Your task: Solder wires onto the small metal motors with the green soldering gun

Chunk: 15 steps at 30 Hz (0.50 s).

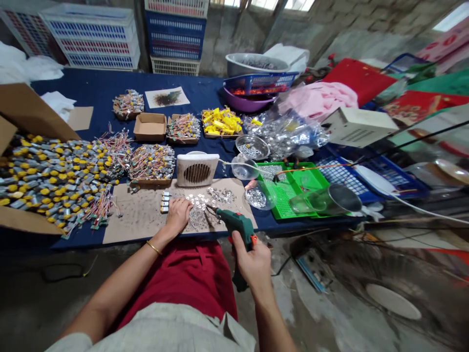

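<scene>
Right hand (251,264): narrow, wrapped around the grip of your green hot glue gun (238,226), its metal nozzle angled left toward the cardboard.

Left hand (178,216): narrow, fingers curled down on a brown cardboard sheet (135,220); you can't tell whether they hold anything small. A short row of small silver motors (165,202) sits just to its left.

Front edge: the sheet lies along the front of the navy cloth-covered worktop (73,242), with loose shiny metal pieces (200,208) scattered right of your left hand.

Left edge: an open cardboard box (32,112) holds a heap of silver-and-yellow motors (47,181).

Right side: a bright green plastic tray (289,195) sits beside clear round dishes of silver pieces (255,198).

Middle: a white plastic fan housing (198,168) stands behind the sheet.

Far edge: a cardboard tray of yellow parts (222,122) lies near a grey basin (256,63).
</scene>
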Motion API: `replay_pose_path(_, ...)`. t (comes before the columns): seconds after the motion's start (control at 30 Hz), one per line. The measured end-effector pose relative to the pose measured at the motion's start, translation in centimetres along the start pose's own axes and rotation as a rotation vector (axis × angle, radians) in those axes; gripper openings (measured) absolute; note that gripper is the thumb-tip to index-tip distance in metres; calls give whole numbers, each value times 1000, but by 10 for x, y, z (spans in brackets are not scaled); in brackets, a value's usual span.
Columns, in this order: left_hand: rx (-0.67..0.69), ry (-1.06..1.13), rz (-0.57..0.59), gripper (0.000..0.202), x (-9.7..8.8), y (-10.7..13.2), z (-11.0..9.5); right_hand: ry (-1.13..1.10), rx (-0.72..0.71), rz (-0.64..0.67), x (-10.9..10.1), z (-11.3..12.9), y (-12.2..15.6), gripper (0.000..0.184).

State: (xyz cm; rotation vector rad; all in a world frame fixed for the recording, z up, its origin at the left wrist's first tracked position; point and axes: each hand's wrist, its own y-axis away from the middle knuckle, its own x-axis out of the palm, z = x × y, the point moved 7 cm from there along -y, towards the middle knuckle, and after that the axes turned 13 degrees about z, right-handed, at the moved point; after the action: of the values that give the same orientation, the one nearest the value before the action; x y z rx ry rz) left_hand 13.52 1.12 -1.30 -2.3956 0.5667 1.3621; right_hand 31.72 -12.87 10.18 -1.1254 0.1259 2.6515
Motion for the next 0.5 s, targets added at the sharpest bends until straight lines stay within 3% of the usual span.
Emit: replay_pose_path(0.5,5,13,7,20,2,0,2,7,-27,-12,-1,3,4,47)
